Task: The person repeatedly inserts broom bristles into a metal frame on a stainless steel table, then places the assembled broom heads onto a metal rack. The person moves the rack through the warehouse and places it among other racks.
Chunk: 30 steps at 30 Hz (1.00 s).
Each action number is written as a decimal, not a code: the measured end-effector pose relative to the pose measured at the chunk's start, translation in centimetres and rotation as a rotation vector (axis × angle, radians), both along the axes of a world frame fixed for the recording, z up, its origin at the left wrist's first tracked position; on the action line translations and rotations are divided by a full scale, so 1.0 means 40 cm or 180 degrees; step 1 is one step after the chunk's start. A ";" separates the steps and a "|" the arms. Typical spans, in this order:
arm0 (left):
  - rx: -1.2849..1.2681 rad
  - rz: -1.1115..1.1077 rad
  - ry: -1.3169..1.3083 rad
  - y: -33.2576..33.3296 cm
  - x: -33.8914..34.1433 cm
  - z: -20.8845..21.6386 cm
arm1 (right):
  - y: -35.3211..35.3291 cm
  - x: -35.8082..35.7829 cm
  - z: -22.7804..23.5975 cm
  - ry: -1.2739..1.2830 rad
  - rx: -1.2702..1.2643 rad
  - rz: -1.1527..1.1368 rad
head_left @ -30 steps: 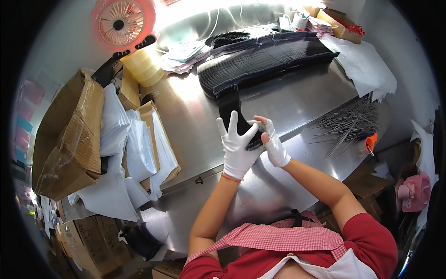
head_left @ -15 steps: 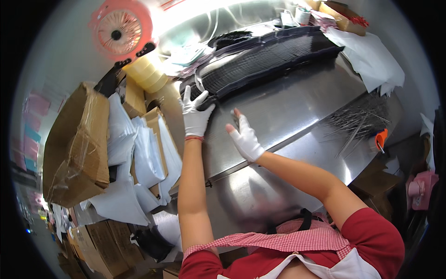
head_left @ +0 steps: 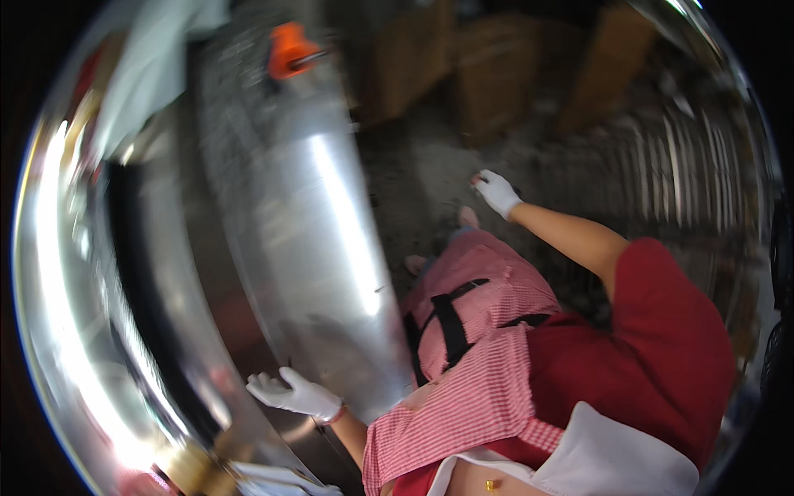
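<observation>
My left hand [head_left: 295, 395], in a white glove with a red band at the wrist, is open with its fingers spread. It is over the metal table [head_left: 289, 231] at the lower left and holds nothing. The long black layered material [head_left: 153, 298] on the table is a smeared dark band farther left. My right hand [head_left: 498, 194], in a white glove with bare fingertips, is out to the right past the table edge, above the dark floor. Its fingers seem bent, but blur hides how they are closed and whether anything is in them.
An orange object with a metal rod [head_left: 289, 51] stands at the table's far end, beside a blurred heap of thin grey rods [head_left: 236, 116]. Cardboard boxes [head_left: 496, 74] are beyond the floor. Blurred pale vertical strips [head_left: 674, 174] fill the right side.
The view has swung right, away from the black material. My left hand has come off that material. My right hand has moved from above the table to beyond its edge.
</observation>
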State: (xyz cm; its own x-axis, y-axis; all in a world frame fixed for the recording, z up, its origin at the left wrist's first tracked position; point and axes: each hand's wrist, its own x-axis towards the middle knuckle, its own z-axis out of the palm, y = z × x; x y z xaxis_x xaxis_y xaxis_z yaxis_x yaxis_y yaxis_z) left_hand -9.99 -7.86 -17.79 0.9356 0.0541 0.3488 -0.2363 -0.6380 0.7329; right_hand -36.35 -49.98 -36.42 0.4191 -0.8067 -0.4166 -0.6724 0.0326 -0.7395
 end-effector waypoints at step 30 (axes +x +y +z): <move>0.2781 -0.1855 0.0215 -0.570 -0.175 -0.286 | 0.313 -1.163 -0.491 0.2112 0.1294 -0.2260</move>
State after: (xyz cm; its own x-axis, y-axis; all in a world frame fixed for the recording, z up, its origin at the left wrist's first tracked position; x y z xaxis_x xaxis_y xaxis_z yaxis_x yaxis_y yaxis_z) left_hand -16.98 -30.67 -29.25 0.7550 -0.6557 -0.0044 -0.6524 -0.7518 0.0958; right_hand -82.86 -37.48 -56.08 -0.5061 -0.5256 -0.6838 -0.6678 0.7406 -0.0750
